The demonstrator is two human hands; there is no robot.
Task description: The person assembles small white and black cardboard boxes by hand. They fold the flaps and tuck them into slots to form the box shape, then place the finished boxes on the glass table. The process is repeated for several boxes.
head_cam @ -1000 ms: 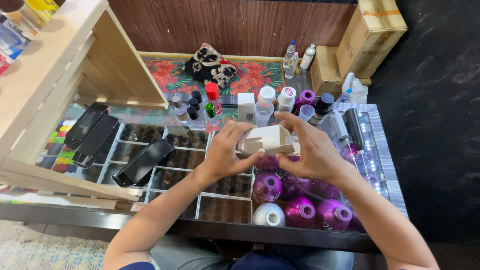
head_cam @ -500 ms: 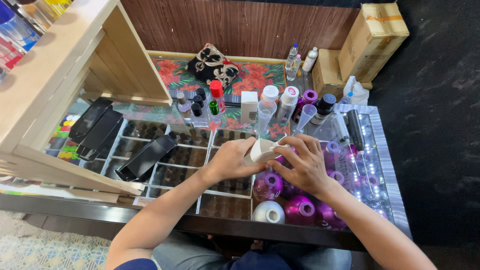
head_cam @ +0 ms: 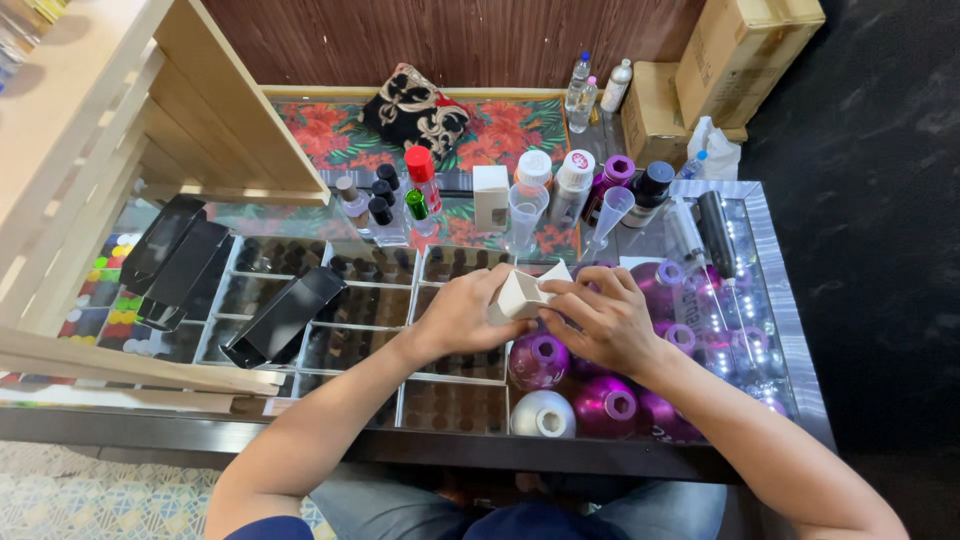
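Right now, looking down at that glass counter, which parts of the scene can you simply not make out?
- Small white box: the left hand and right hand cover its sides, so any contents stay hidden.
- Cardboard carton: cut off by the top edge.
- Items in the compartments under the glass top: too small, blurred by reflections.
- The person's knees: hidden under the counter.

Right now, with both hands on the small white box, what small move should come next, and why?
Probably fold the raised flaps shut. The white box sits between the left hand and the right hand above the glass counter, and its top flaps stand open, pointing up, so the box looks unfinished.
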